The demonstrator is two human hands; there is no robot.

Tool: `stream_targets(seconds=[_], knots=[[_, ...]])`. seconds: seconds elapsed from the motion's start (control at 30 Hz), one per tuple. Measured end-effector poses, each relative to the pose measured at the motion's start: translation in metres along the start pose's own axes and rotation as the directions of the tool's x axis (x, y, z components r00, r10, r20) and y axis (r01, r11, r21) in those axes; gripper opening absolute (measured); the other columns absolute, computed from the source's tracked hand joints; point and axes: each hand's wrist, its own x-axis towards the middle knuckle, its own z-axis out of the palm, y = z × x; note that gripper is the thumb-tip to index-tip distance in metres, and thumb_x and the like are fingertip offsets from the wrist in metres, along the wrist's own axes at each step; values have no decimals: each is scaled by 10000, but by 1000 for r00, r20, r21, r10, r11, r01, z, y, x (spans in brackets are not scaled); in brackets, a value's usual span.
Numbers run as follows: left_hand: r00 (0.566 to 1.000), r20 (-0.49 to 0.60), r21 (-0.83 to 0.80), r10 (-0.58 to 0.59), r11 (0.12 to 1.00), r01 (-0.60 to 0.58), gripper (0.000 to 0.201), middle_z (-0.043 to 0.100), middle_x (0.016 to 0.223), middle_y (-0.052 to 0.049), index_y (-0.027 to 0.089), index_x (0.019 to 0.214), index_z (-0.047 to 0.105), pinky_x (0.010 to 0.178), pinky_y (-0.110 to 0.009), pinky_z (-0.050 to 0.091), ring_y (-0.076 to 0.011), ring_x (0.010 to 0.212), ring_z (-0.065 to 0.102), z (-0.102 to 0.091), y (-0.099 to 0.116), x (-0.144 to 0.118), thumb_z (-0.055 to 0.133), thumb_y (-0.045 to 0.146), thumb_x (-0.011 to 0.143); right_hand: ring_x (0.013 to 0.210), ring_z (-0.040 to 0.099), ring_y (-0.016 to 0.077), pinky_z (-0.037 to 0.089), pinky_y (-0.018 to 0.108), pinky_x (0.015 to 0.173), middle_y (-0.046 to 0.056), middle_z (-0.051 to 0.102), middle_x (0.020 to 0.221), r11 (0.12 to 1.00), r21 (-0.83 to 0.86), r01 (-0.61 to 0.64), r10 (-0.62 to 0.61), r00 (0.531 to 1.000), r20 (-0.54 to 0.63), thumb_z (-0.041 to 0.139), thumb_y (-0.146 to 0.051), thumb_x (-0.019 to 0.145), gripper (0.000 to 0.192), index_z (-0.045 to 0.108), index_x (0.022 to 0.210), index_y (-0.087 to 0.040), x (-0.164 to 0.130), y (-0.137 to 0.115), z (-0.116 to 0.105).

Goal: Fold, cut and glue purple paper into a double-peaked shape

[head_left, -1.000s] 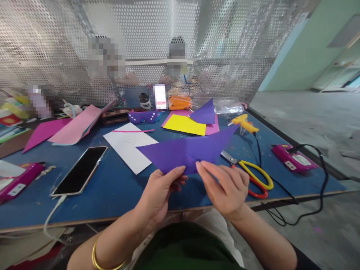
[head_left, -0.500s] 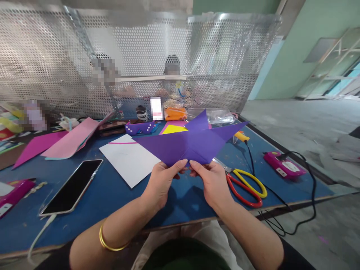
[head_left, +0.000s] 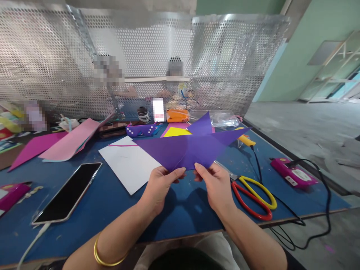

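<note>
Now, left to right:
Phone: a dark phone [head_left: 67,193] lies flat on the near left of the blue table [head_left: 118,210], a white cable running off its near end.
Pink sheets: pink paper [head_left: 74,138] lies far left, well apart from the hands.
White sheet: a white paper [head_left: 128,163] lies flat just left of the hands, partly under the purple paper's left wing.
Left hand: the left hand [head_left: 159,185] pinches the near edge of the purple paper, thumb on top and fingers curled beneath; a gold bangle [head_left: 102,257] sits on that wrist.
Purple paper: the folded purple paper [head_left: 191,150] is held up off the table at centre, its wings spreading left and right and a point rising on the far side.
Right hand: the right hand [head_left: 215,183] pinches the same near edge just beside the left, fingers closed on the paper.
Scissors: red-and-yellow scissors [head_left: 251,195] lie on the table just right of the right hand, untouched.
Glue gun: a yellow glue gun [head_left: 246,140] lies far right, partly behind the paper's right tip.
Step in hand: by my judgement, a fold at the near middle is being lined up or pressed between both pinches.
Next move calls for: likely matched edges and steady finger pressure along the crease, with the paper kept from twisting.
</note>
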Motion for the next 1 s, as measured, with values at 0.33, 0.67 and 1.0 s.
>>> stream_targets(seconds=[0.33,0.67,1.0], knots=[[999,10,-72,-51,996,52,266,744,663,-68,163,665,767,621,-258,466,-163,653,649,-5,4,4,852,404,590,876,660,273,490,378,759,90,723,907,874,-431,224,-171,972,158,672,-416,846,221,715,903,-206,-7,-17,-43],[993,48,-206,-110,971,117,237,769,746,-91,148,655,774,616,-242,480,-164,703,666,-5,13,-3,828,362,570,908,690,298,564,409,759,154,699,1002,-36,-919,393,-113,912,395,423,-315,898,458,650,1231,-98,-15,-2,-172],[996,16,-249,-88,964,89,259,760,743,-77,136,662,769,590,-229,464,-129,660,623,-13,18,3,869,344,545,898,721,329,560,447,756,180,680,1215,69,-976,208,89,973,214,507,-296,810,668,522,1466,-165,0,0,-165]])
